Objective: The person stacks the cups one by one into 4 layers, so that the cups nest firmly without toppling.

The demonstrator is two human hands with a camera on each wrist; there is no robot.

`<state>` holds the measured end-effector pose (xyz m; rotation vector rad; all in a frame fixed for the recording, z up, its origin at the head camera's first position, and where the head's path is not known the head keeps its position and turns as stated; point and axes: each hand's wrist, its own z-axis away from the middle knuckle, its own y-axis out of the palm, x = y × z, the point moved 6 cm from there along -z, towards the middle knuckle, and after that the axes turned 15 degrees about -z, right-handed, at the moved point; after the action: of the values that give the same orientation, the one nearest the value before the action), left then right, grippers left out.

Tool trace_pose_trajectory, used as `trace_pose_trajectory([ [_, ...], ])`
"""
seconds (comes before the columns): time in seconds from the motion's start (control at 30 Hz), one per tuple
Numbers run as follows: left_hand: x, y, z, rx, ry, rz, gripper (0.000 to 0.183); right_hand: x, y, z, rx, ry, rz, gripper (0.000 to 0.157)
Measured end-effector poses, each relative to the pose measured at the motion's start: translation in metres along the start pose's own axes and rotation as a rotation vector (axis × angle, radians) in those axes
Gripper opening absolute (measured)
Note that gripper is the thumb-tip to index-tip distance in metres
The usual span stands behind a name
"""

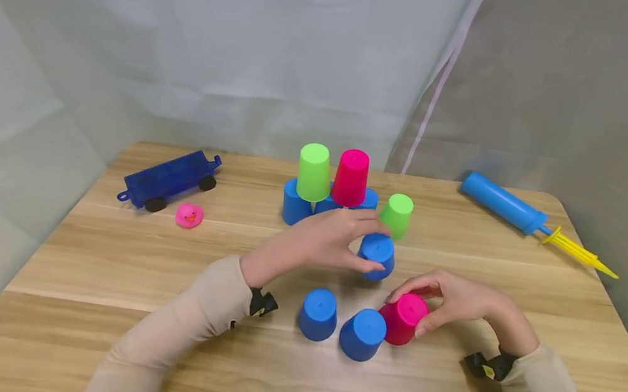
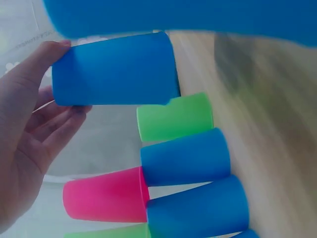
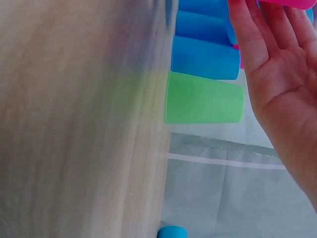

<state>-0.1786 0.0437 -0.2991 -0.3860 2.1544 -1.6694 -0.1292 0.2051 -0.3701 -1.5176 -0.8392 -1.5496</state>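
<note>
My left hand point(image 1: 338, 236) grips an upside-down blue cup point(image 1: 377, 257) between thumb and fingers; a shadow shows under it. The left wrist view has this blue cup point(image 2: 114, 72) at the fingertips. Lower right, my right hand point(image 1: 460, 298) holds an upside-down pink cup point(image 1: 405, 321) by its sides. Close beside that cup is a blue cup point(image 1: 363, 334), and another blue cup point(image 1: 318, 314) stands to its left. Behind the left hand, a green cup point(image 1: 314, 172) and a pink cup point(image 1: 352, 177) sit on a row of blue cups point(image 1: 296, 202).
A green cup point(image 1: 397, 213) stands right of the stacked cups. A blue toy wagon point(image 1: 170, 179) and a pink rubber duck point(image 1: 190, 215) lie at the left. On the right rests a blue and yellow hand pump point(image 1: 503, 203). Grey cloth point(image 1: 305, 50) hangs behind the wooden table point(image 1: 81, 319).
</note>
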Motion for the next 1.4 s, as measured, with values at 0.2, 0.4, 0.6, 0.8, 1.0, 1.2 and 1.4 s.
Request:
trace_pose_trajectory([
  [0.2, 0.005, -0.015, -0.021, -0.057, 0.047, -0.043, 0.051, 0.000, -0.004, 0.000, -0.004, 0.022, -0.006, 0.046],
  [0.4, 0.012, -0.031, -0.042, -0.143, 0.051, -0.119, 0.052, -0.002, -0.001, -0.002, -0.004, 0.028, -0.021, 0.046],
  [0.6, 0.026, -0.034, -0.060, -0.095, -0.002, -0.169, 0.052, -0.002, 0.001, -0.005, 0.000, 0.034, -0.039, 0.045],
  [0.8, 0.041, -0.038, -0.067, -0.109, -0.052, -0.172, 0.046, -0.002, 0.003, -0.008, -0.008, 0.048, -0.011, 0.045],
  [1.0, 0.046, -0.036, -0.076, -0.055, -0.116, -0.151, 0.043, 0.000, 0.002, -0.003, -0.031, 0.056, 0.025, 0.044],
  [1.2, 0.043, -0.035, -0.088, -0.030, -0.137, -0.163, 0.039, 0.001, 0.001, 0.008, -0.044, 0.058, 0.029, 0.045],
  [1.4, 0.049, -0.036, -0.089, -0.036, -0.176, -0.169, 0.035, 0.001, 0.003, 0.005, -0.031, 0.035, 0.026, 0.045],
])
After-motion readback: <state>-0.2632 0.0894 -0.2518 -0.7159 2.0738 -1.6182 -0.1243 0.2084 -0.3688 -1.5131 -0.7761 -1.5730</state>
